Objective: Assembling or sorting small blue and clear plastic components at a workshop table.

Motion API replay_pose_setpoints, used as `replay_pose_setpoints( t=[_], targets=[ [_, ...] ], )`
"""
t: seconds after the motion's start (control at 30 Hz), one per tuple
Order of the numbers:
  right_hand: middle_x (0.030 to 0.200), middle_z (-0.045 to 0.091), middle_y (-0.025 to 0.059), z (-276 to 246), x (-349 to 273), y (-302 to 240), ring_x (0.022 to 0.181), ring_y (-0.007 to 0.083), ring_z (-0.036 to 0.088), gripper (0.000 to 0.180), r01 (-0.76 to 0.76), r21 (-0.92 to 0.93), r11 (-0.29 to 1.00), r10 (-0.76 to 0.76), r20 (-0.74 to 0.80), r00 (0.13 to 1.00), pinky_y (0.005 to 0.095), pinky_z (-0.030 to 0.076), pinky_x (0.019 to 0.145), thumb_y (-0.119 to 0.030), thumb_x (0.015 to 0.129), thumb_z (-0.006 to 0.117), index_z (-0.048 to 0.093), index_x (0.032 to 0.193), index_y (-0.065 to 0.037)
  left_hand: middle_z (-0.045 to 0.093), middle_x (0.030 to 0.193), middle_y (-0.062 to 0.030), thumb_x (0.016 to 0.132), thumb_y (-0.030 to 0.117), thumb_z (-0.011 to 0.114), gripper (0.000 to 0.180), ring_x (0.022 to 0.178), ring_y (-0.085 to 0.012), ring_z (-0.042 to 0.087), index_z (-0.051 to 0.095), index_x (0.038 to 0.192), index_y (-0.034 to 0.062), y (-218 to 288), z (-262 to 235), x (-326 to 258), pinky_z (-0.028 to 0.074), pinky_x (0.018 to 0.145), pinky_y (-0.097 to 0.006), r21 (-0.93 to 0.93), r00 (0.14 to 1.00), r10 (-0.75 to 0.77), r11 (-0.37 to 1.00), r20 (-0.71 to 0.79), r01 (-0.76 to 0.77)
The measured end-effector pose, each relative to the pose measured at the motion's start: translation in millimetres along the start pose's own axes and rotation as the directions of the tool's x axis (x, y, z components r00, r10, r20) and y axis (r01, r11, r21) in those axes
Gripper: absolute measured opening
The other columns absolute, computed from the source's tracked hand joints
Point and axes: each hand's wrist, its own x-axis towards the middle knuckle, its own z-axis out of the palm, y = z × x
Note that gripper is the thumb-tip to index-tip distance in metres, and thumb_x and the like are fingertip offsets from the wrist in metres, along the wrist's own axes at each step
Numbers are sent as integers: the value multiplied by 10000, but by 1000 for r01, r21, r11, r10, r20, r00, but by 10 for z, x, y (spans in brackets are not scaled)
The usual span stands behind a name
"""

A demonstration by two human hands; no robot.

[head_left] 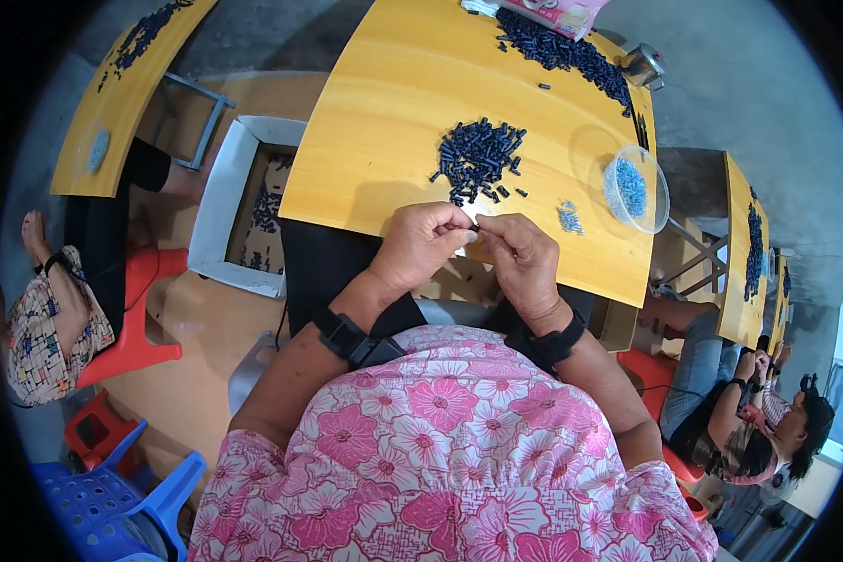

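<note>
At the near edge of the yellow table (365, 140), my left hand (420, 245) and my right hand (523, 258) meet fingertip to fingertip. Between them is a small black cylindrical piece (474, 228), pinched by the fingers of both hands. Its details are mostly covered by my fingertips. Just beyond my hands lies a pile of the same short black pieces (480, 155). To the right of my right hand is a little heap of tiny pale blue parts (569, 217). Farther right, a clear round tub (654, 214) contains more blue parts.
A larger black heap (553, 51) lies along the far edge, beside a pink bag (567, 11) and a metal mug (643, 66). On the floor at left stands a white box (217, 211) with black pieces inside. Other people sit at tables on both sides, near a blue chair (122, 496).
</note>
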Motion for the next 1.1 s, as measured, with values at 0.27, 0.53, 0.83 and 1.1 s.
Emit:
replay_pose_setpoints(
  t=[0.27,0.53,0.83,1.1],
  targets=[
    [855,660,85,-146,6,-56,693,140,636,313,-603,525,601,493,350,796,263,543,650,-238,1012,524,654,1026,45,633,830,-14,845,40,696,101,758,-66,572,695,925,-21,28,-16,-68,477,704,-222,28,994,98,995,-37,-97],
    [883,648,104,-122,29,-62,713,156,634,410,-732,586,348,434,591,680,279,551,666,-335,1022,502,631,1021,54,591,798,-9,828,46,720,99,710,-71,529,713,916,1,104,-21,-126,438,661,-218,92,980,183,980,-73,-176],
    [885,647,88,-122,26,-87,732,155,629,363,-713,637,294,357,619,700,281,557,686,-301,1019,517,632,1017,43,574,784,-7,819,35,718,107,707,-76,533,729,926,25,168,-16,-181,442,654,-225,127,974,208,972,-90,-196],
    [878,621,54,-133,-17,22,705,111,590,288,-677,711,189,215,643,736,257,536,654,-252,1011,531,624,1063,16,569,789,2,818,17,706,172,713,-66,530,725,988,30,180,-2,-177,444,663,-211,90,972,230,970,-43,-225]
  ],
)
